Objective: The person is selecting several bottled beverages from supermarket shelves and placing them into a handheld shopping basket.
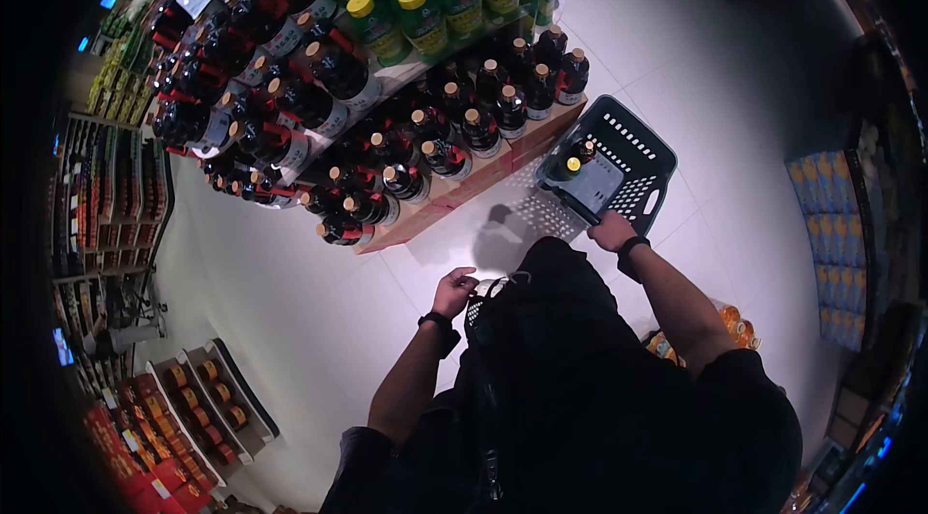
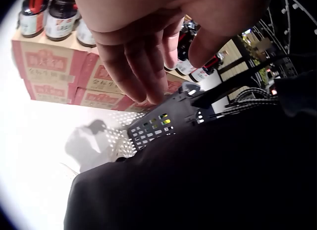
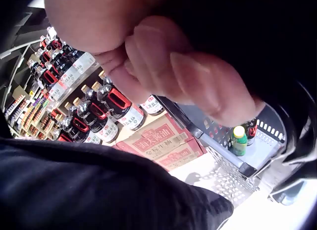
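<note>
The right hand (image 1: 611,231) grips the handle of a dark shopping basket (image 1: 660,161), which hangs at the person's front right. In the right wrist view the fingers of the right hand (image 3: 183,71) are curled. Inside the basket are a green bottle with a yellow cap (image 3: 239,141) and a dark bottle (image 3: 251,132) beside it. The left hand (image 1: 452,292) hangs near the waist, by a light perforated item (image 1: 476,309). In the left wrist view the left hand (image 2: 143,47) holds nothing, its fingers loosely bent.
Ahead stands a tiered display of dark bottles (image 1: 446,158) on red-and-tan cartons (image 1: 503,162), with yellow-capped green bottles (image 1: 422,24) above. Shelves (image 1: 116,195) line the left, and blue-and-yellow packs (image 1: 836,238) stand at right. Orange-capped bottles (image 1: 739,328) are low behind the right arm.
</note>
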`<control>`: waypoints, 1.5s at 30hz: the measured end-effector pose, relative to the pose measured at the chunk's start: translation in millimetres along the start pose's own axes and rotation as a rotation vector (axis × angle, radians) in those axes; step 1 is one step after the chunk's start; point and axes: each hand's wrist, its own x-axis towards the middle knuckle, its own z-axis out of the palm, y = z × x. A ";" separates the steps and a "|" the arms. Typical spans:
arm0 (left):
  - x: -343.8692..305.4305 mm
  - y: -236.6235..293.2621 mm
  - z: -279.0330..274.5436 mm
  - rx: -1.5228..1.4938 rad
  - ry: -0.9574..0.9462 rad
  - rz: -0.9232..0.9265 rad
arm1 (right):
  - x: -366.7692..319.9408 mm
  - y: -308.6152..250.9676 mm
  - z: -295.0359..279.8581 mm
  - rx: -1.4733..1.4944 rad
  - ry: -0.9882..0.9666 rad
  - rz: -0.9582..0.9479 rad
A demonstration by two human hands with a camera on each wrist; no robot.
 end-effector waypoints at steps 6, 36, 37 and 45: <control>73.0 115.7 97.1 0.465 -0.048 0.193 | 2.1 9.0 -5.7 0.115 -0.133 -0.131; 224.0 177.3 213.4 0.663 -0.290 -0.319 | 649.8 328.6 282.4 0.000 -0.233 0.296; 223.1 178.7 214.3 0.667 -0.271 -0.316 | 674.8 368.2 339.8 -0.118 -0.062 0.115; 179.8 78.2 181.2 0.227 -0.105 -0.515 | 517.7 242.7 114.2 -0.030 -0.148 0.278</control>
